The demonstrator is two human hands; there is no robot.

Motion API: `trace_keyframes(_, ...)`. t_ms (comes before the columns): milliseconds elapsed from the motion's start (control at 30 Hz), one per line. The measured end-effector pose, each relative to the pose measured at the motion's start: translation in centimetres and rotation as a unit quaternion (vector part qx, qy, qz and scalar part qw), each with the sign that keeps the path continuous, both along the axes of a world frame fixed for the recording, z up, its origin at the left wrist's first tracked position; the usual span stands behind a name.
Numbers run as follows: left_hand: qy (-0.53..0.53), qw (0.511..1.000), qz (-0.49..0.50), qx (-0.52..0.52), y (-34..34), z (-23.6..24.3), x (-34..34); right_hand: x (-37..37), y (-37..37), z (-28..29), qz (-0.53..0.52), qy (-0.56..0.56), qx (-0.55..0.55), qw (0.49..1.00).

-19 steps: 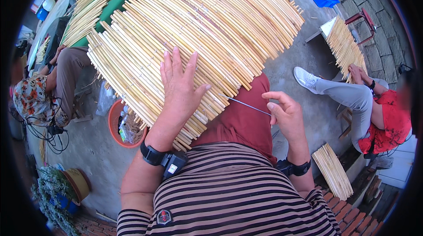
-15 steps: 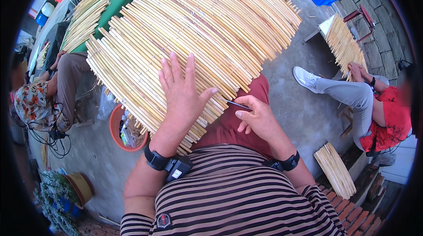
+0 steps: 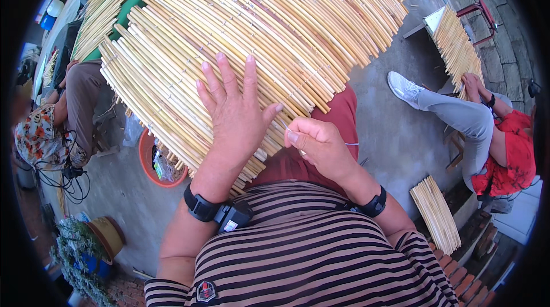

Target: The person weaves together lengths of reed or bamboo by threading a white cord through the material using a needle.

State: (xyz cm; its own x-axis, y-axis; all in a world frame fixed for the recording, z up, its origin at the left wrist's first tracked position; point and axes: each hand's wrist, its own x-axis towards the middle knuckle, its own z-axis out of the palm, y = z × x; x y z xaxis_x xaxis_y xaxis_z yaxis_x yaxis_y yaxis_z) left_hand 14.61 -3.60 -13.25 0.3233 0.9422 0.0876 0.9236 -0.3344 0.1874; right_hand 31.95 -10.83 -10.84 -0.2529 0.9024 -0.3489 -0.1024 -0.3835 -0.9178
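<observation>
Reed-stalk mat [image 3: 258, 37] lies over red trousers [image 3: 341, 115]. Left hand [image 3: 238, 113] rests flat on mat, grasping nothing; right hand [image 3: 318, 143] apparently pinches thin cord [image 3: 352, 144] at mat's edge. Uneven pull could skew stalks [image 3: 172, 92].

The left grip [image 3: 238, 116] lies splayed, the right grip [image 3: 322, 143] pinched.

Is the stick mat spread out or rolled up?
Spread out: the mat lies open, its sticks side by side, with the left hand resting on it.
</observation>
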Motion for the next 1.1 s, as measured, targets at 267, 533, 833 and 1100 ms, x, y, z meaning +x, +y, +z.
trace_keyframes(267,-0.009,1.000,-0.009,0.018,0.7,-0.1,-0.2,0.5,1.0,0.8,0.014,-0.005,-0.005,1.000)
trace_keyframes(533,-0.280,0.942,-0.183,0.041,0.9,0.2,-2.8,5.9,-0.8,3.7,0.162,-0.241,-0.068,0.954)
trace_keyframes(833,-0.201,0.942,-0.220,0.154,1.0,-0.4,-2.1,14.4,-8.3,2.1,0.000,-0.241,-0.182,0.953)
trace_keyframes(1100,-0.152,0.953,-0.207,0.161,1.2,-0.6,-1.4,20.8,-14.4,-6.3,-0.104,-0.431,-0.050,0.895)
